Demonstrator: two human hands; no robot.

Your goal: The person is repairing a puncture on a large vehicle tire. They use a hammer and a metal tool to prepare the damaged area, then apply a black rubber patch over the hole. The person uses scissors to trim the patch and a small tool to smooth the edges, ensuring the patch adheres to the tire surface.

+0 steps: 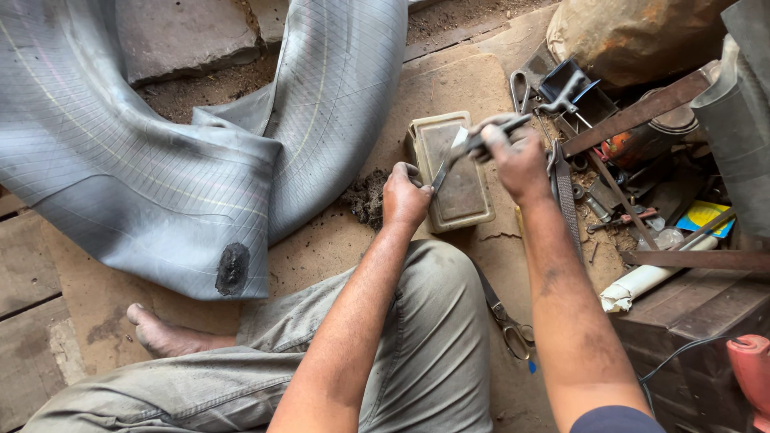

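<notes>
My right hand [513,156] grips a narrow metal blade [449,164] that slants down to the left across a flat rectangular tin [459,192] lying on the ground. My left hand [403,196] is closed at the tin's left edge, touching the blade's lower end. A large grey rubber inner tube [184,144] lies folded to the left, with a dark roughened patch [233,269] near its lower fold.
A heap of tools [609,160] and metal strips sits at the right, with a rolled white sheet [650,281] and a red tool [754,373]. Scissors [509,325] lie by my right knee. My bare foot [164,337] rests on the wooden boards at lower left.
</notes>
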